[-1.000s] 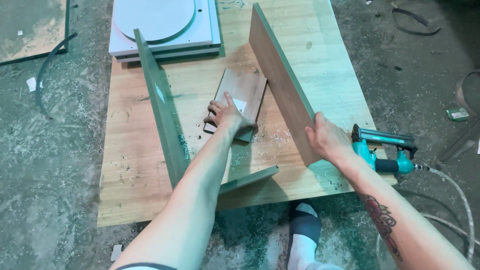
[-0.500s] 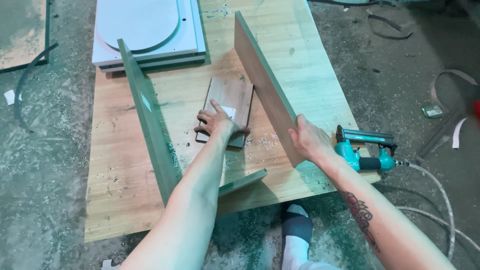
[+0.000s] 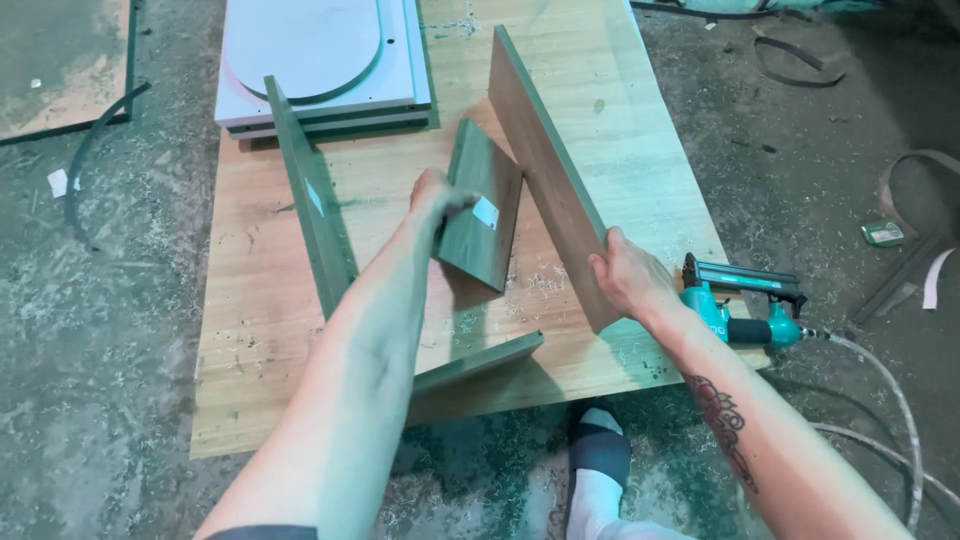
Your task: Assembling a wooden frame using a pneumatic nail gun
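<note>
In the head view, the left hand [image 3: 437, 195] gripped the small wood panel [image 3: 482, 218], tilted up at frame centre. The right hand [image 3: 628, 280] clasped the long upright board [image 3: 545, 170]. Holding both edges square seemed wise. A big wooden board [image 3: 270, 330] lay on dusty concrete floor [image 3: 840, 180]; a teal nail gun [image 3: 745, 310] lay at right.

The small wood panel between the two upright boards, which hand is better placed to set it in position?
Left. The left hand already grips the small panel, tilted off the work board. The right hand is busy steadying the right upright board.
</note>
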